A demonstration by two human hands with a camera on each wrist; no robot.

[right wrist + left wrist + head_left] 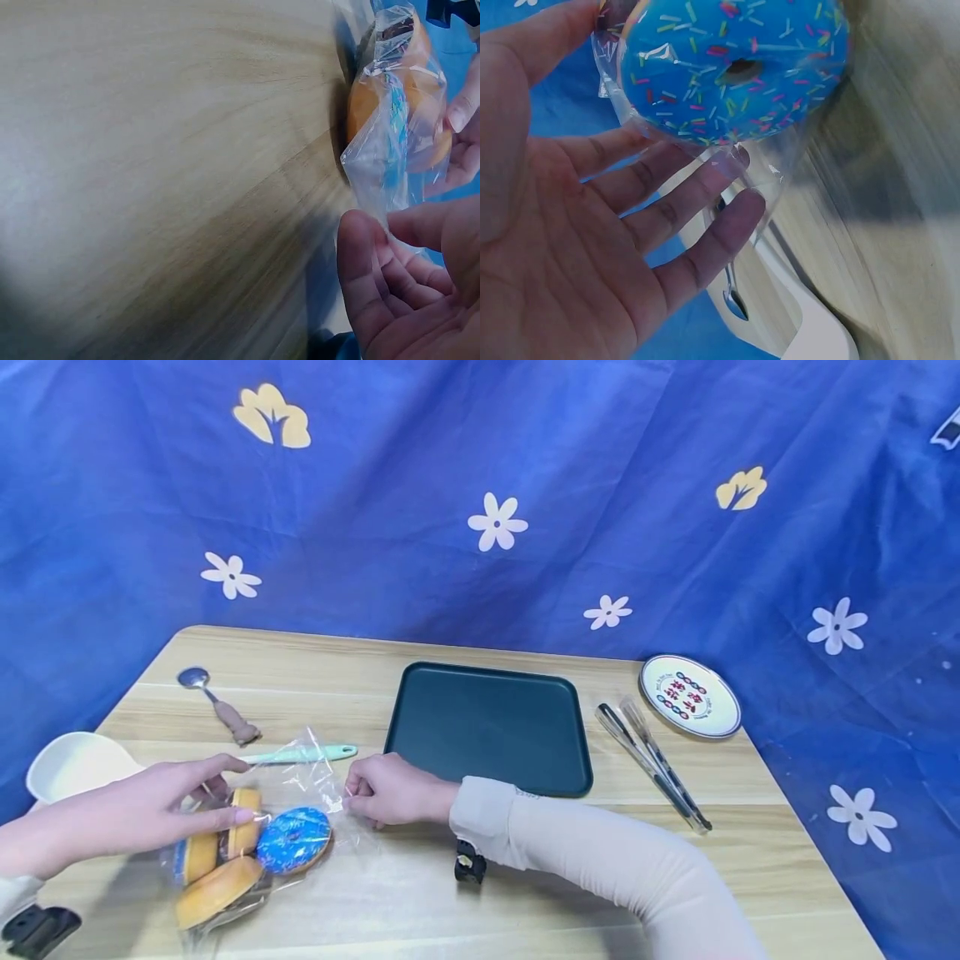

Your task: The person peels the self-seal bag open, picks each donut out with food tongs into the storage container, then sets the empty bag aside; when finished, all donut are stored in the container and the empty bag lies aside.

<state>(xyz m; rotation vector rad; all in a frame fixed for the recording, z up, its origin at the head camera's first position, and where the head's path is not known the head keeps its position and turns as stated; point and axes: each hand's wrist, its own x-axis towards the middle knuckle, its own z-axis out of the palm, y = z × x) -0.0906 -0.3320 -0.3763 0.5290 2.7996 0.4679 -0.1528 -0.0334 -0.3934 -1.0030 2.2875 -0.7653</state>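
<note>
A clear plastic bag (324,787) holds several doughnuts at the front left of the table. One doughnut (291,842) with blue icing faces up; the left wrist view shows colourful sprinkles on its icing (705,94). Plain tan sides show on the others, such as the doughnut (219,892) nearest the front. My left hand (146,810) holds the filled part of the bag, its thumb lying along the doughnuts and its fingers at the far side. Thumb and index finger of my right hand (401,789) pinch the bag's loose edge, seen closely in the right wrist view (379,217).
Behind the bag lie a mint-green handle (330,752) and a spoon (225,710) with a brownish handle. A white scoop-like piece (78,764) sits at far left. A dark tray (491,727), tongs (656,768) and a patterned plate (693,693) stand rightward. Blue cloth (420,468) hangs behind.
</note>
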